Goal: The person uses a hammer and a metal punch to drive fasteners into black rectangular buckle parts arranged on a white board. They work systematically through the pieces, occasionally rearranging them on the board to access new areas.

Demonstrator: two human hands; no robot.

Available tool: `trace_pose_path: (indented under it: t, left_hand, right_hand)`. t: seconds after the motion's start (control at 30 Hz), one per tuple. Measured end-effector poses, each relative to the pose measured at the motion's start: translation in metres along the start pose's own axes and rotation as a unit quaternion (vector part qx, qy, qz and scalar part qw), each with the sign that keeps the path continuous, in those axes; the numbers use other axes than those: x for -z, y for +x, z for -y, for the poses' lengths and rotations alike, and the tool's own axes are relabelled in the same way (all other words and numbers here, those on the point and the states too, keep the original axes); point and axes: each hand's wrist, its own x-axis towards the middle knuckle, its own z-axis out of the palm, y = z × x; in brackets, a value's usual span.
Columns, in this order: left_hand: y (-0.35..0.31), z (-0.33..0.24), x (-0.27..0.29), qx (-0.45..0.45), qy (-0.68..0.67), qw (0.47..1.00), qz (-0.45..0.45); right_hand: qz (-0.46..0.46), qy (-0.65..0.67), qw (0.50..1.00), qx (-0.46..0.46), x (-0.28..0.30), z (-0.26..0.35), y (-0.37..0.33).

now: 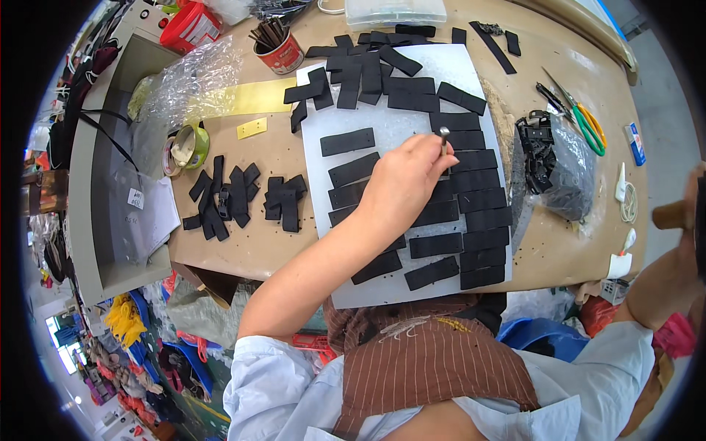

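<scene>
Between the pinched fingers of my left hand (pixel 408 173) stands a short metal punch (pixel 444 138), its round top showing above my thumb. It is over the rows of black webbing strips (pixel 471 159) laid out on a white board (pixel 412 285). Its lower tip is hidden by my fingers. My left forearm covers part of the strips on that side. Raised at the far right edge, my right hand (pixel 691 246) grips a wooden-handled tool (pixel 669 215), whose other end is cut off by the dark rim. A loose pile of black strips (pixel 360 73) lies on the board's far end.
More strips (pixel 228 195) and a roll of tape (pixel 193 147) lie left of the board. A red can (pixel 281 55) holds dark sticks. To the right are scissors (pixel 588 125), a plastic bag (pixel 570 180) with black buckles (pixel 535 147), and a blue-white box (pixel 635 145).
</scene>
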Motion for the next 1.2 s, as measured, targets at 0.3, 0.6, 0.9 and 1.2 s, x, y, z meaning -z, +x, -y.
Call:
trace_pose_path:
  t: [0.3, 0.6, 0.9, 1.2]
  left_hand:
    - [-0.001, 0.006, -0.013, 0.15, -0.069, 0.986, -0.033]
    - [0.005, -0.004, -0.004, 0.25, -0.215, 0.944, -0.018]
    - [0.001, 0.0, -0.009, 0.235, -0.188, 0.953, -0.033]
    - [0.003, 0.005, -0.011, 0.217, -0.239, 0.946, -0.036]
  right_hand:
    - [-0.057, 0.218, 0.904, -0.363, -0.095, -0.016, -0.051]
    - [-0.001, 0.01, 0.955, -0.296, -0.169, -0.044, -0.105]
    - [-0.038, 0.024, 0.961, -0.274, -0.172, -0.044, -0.108]
    - [-0.071, -0.044, 0.967, -0.239, -0.181, -0.036, -0.113]
